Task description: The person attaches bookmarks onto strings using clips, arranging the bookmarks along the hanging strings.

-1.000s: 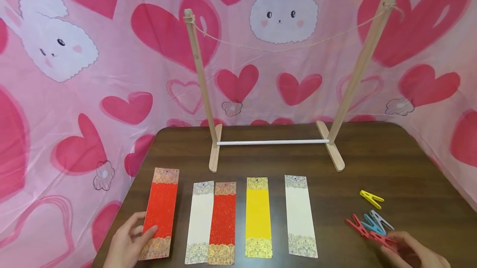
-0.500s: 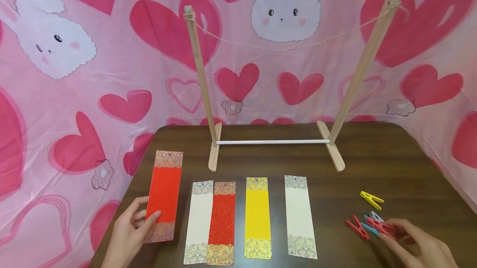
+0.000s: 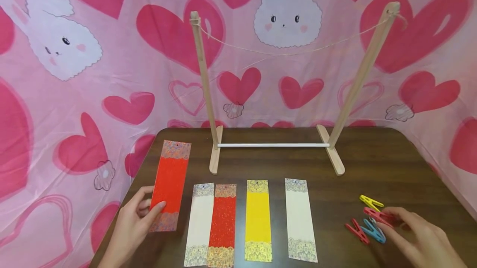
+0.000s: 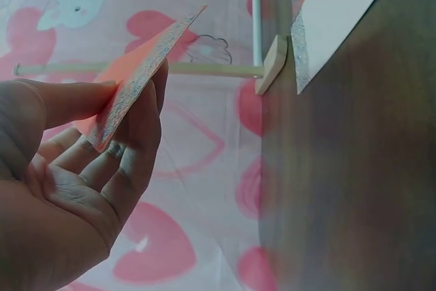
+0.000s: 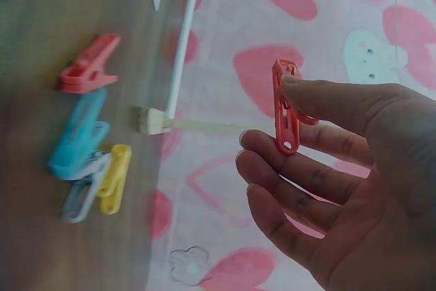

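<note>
My left hand (image 3: 136, 216) pinches a red card strip (image 3: 172, 181) with patterned ends near its lower part, thumb in front and fingers behind. In the left wrist view the strip is held up off the table, seen nearly edge-on. My right hand (image 3: 421, 230) holds a red clothespin (image 5: 286, 107) between thumb and fingers, raised above the table. Below and left of that hand lie another red clothespin (image 3: 357, 231), a blue clothespin (image 3: 374, 230), a grey one mostly hidden in the head view, and a yellow clothespin (image 3: 370, 201).
Four upright wooden pieces aside, a stand with two wooden posts (image 3: 204, 77) and a white crossbar (image 3: 273, 145) is at the back, a sagging string (image 3: 283, 54) tied between the tops. On the table lie two white strips (image 3: 301, 218), a red strip (image 3: 222, 222) and a yellow strip (image 3: 258, 220).
The left hand has lifted the red strip up and slightly right. The right hand has picked the red clothespin up from the pile and raised it.
</note>
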### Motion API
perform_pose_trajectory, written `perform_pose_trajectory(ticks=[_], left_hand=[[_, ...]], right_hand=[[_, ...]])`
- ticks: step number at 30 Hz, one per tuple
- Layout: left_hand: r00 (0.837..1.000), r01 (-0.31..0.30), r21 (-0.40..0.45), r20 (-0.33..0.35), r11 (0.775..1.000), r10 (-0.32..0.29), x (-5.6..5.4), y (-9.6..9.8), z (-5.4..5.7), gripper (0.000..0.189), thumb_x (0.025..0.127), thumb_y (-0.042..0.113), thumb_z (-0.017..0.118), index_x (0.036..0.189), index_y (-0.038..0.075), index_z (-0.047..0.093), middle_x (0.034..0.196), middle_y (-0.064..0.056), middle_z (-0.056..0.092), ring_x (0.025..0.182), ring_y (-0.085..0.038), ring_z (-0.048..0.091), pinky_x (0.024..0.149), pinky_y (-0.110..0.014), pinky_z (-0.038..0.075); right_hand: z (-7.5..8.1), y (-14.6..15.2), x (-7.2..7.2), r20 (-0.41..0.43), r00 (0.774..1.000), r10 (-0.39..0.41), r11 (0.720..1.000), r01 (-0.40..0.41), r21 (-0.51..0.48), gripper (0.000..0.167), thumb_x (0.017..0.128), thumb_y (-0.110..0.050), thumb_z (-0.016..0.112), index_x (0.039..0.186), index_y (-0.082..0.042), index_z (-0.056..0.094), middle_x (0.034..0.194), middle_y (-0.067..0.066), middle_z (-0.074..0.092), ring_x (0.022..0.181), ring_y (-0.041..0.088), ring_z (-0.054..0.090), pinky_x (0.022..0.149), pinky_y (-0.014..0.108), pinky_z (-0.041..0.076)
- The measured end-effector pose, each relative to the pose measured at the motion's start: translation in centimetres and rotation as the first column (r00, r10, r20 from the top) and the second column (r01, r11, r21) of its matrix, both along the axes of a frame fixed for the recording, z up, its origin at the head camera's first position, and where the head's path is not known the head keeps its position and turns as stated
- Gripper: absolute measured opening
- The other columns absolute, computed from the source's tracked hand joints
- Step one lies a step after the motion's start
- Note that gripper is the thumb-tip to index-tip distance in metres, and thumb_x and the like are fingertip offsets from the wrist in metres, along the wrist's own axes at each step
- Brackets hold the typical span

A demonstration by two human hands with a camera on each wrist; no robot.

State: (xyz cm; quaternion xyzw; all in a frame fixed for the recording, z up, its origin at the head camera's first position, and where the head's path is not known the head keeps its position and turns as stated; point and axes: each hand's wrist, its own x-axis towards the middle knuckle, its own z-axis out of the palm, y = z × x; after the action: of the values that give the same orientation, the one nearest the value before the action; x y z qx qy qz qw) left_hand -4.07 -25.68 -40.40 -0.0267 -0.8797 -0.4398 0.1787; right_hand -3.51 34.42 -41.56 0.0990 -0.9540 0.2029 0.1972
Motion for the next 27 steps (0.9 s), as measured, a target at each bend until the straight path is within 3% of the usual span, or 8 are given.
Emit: perform_pose_trajectory(ticks=[4, 11, 16, 22, 27], left_hand=[[1.0, 0.024, -0.015, 0.0, 1.0, -0.024, -0.5, 0.1, 0.8, 0.038, 0.085, 0.007, 0.078, 0.119, 0.012, 0.06, 0.084, -0.002, 0.076, 0.067, -0.007, 0.07, 0.056, -0.019, 0.052], [0.996, 0.079, -0.013, -0.031, 0.997, -0.08, -1.4, 0.3, 2.2, 0.037, 0.087, 0.006, 0.076, 0.12, 0.011, 0.059, 0.084, -0.002, 0.076, 0.07, -0.009, 0.071, 0.058, -0.019, 0.053], [0.993, 0.102, -0.013, -0.054, 0.995, -0.102, -2.1, 0.5, 3.1, 0.036, 0.087, 0.005, 0.076, 0.119, 0.011, 0.059, 0.085, -0.003, 0.076, 0.071, -0.009, 0.071, 0.059, -0.019, 0.054], [0.99, 0.116, -0.026, -0.082, 0.993, -0.118, -3.0, 0.9, 4.1, 0.036, 0.087, 0.006, 0.076, 0.119, 0.012, 0.059, 0.082, -0.001, 0.075, 0.066, -0.011, 0.069, 0.055, -0.02, 0.052], [0.987, 0.126, -0.031, -0.092, 0.992, -0.128, -3.9, 1.2, 4.8, 0.036, 0.088, 0.008, 0.075, 0.12, 0.012, 0.059, 0.084, -0.001, 0.075, 0.065, -0.011, 0.069, 0.056, -0.021, 0.053]], right_hand=[[1.5, -0.5, -0.8, -0.082, 0.994, 0.078, 0.997, -0.077, 0.022, 0.042, 0.064, -0.018, 0.092, 0.099, -0.019, 0.069, 0.082, -0.015, 0.062, 0.072, -0.004, 0.054, 0.063, 0.004, 0.036], [4.6, -2.3, -1.7, -0.014, 0.996, 0.084, 0.996, -0.084, -0.017, 0.033, 0.08, -0.022, 0.084, 0.108, -0.023, 0.068, 0.094, -0.005, 0.067, 0.077, -0.003, 0.054, 0.064, 0.004, 0.035], [6.2, -3.1, -2.9, -0.101, 0.984, 0.144, 0.989, -0.142, 0.028, 0.043, 0.07, -0.017, 0.09, 0.108, -0.019, 0.068, 0.095, -0.004, 0.068, 0.078, -0.003, 0.052, 0.064, 0.003, 0.04], [8.0, -4.1, -4.3, -0.215, 0.954, 0.209, 0.978, -0.198, 0.07, 0.049, 0.063, -0.011, 0.09, 0.108, -0.013, 0.07, 0.096, -0.005, 0.068, 0.087, -0.008, 0.048, 0.078, 0.003, 0.039], [9.6, -4.8, -5.3, -0.251, 0.937, 0.244, 0.969, -0.226, 0.097, 0.045, 0.067, -0.013, 0.089, 0.108, -0.011, 0.071, 0.097, -0.002, 0.069, 0.084, -0.006, 0.046, 0.066, 0.008, 0.044]])
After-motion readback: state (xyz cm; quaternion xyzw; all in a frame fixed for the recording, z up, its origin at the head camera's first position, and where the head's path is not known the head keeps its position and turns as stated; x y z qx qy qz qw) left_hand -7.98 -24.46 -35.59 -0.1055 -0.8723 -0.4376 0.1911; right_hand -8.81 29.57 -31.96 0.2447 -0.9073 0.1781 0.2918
